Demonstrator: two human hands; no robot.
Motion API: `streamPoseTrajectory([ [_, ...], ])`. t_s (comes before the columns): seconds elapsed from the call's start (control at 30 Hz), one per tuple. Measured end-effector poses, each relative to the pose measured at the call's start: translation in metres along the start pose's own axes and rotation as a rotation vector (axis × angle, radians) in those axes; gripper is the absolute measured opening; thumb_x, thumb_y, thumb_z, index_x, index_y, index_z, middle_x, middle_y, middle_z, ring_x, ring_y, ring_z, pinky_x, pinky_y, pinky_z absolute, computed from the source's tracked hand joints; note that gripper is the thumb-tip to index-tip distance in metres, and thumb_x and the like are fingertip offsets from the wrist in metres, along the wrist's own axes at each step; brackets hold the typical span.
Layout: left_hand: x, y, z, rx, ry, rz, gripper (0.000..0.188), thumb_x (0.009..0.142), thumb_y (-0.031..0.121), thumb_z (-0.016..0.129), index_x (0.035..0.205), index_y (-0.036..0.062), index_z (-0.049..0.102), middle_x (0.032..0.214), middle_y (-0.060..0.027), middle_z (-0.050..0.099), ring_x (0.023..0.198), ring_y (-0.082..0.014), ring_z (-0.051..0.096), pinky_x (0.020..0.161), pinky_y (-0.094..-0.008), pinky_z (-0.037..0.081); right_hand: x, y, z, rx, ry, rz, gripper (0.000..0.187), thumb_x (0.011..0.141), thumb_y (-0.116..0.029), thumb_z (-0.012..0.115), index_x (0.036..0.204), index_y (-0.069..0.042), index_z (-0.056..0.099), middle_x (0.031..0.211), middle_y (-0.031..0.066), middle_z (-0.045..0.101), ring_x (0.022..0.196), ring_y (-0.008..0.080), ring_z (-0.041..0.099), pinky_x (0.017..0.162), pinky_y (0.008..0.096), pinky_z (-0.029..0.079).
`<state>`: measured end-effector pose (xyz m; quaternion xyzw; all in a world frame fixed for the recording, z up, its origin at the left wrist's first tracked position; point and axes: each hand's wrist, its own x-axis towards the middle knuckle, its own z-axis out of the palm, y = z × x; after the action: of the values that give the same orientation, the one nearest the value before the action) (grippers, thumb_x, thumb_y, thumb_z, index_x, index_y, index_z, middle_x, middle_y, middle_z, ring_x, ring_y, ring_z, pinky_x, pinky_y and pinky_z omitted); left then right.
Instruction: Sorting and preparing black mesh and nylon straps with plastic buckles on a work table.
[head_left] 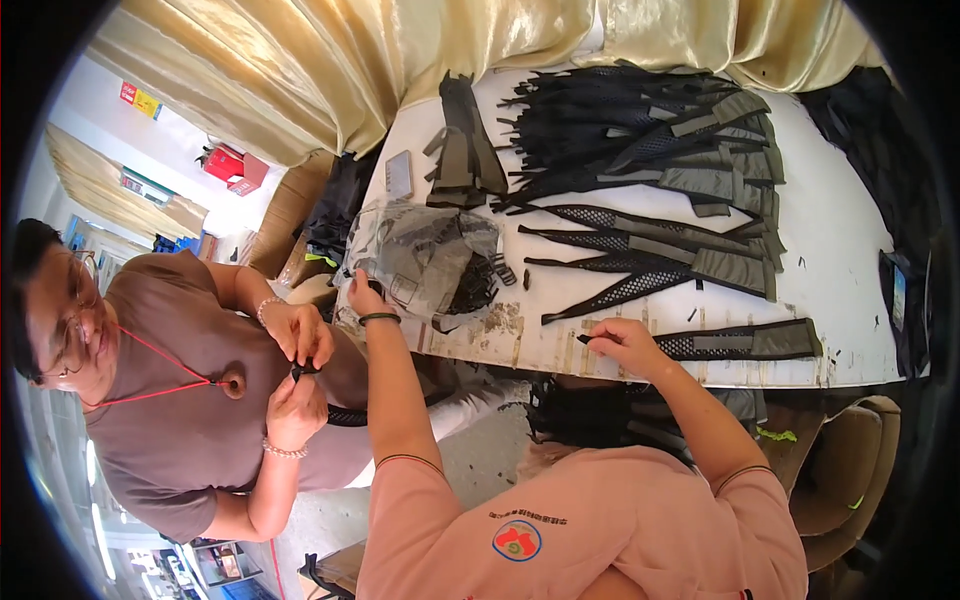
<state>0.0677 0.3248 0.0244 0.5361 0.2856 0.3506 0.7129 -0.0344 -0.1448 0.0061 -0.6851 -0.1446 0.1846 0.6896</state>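
Gold curtains (300,60) hang behind a white table (850,220) with a scuffed front edge. At far left, a brown-shirted co-worker (150,420) holds a small black piece (303,370) between the fingertips of both hands (300,333). My left hand (366,297) is at the left side of a clear bag (420,250) of black parts (470,285), fingers bent beside a dark item (377,287); whether they grip it or the bag, I cannot tell. Behind the bag lie a phone (399,175) and, to its right, a grey-and-black bundle (465,150). Farther right, near the table's front edge, my right hand (628,347) pinches the narrow end of a mesh strap (740,342) between thumb and fingers; its wide end lies flat on the table, to the right of my hand. Beyond it, toward the curtains, more straps (640,130) overlap in a pile, narrow ends left, wide ends right. A brown chair (850,460) stands below the table's right end, and dark cloth (860,130) lies along the far-right edge.
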Motion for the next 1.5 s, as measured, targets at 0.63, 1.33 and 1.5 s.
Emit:
streamPoseTrajectory([
  [0.63,-0.229,-0.052,0.125,0.851,-1.075,0.732,0.033,0.077,0.02,0.07,0.106,0.0048,0.061,0.101,-0.0136,0.055,0.088,-0.0289,0.057,0.073,-0.036,0.048,0.009,-0.002,-0.006,0.006,-0.017,0.072,0.015,0.078,-0.009,0.069,0.089,0.001,0.066,0.073,0.0027,0.064,0.063,0.0075,0.056,0.059,0.0226,0.046],
  [1.33,-0.301,0.015,0.091,-0.203,-1.194,-0.713,0.026,0.089,0.002,0.055,0.115,0.0028,0.053,0.092,-0.006,0.06,0.071,-0.0114,0.055,0.066,-0.0232,0.046,-0.015,-0.076,-0.032,0.355,-0.091,0.19,0.012,0.087,-0.011,0.061,0.089,-0.001,0.065,0.072,0.0005,0.059,0.064,0.0077,0.053,0.059,0.0214,0.043],
  [1.5,-0.301,0.006,0.087,-0.319,-1.302,-0.825,0.023,0.09,0.004,0.055,0.112,0.004,0.055,0.096,-0.0052,0.061,0.078,-0.0123,0.057,0.068,-0.0255,0.046,-0.02,-0.079,-0.033,0.444,-0.168,0.215,0.013,0.087,-0.013,0.061,0.086,-0.001,0.063,0.069,0.0011,0.057,0.062,0.0085,0.052,0.06,0.022,0.041],
])
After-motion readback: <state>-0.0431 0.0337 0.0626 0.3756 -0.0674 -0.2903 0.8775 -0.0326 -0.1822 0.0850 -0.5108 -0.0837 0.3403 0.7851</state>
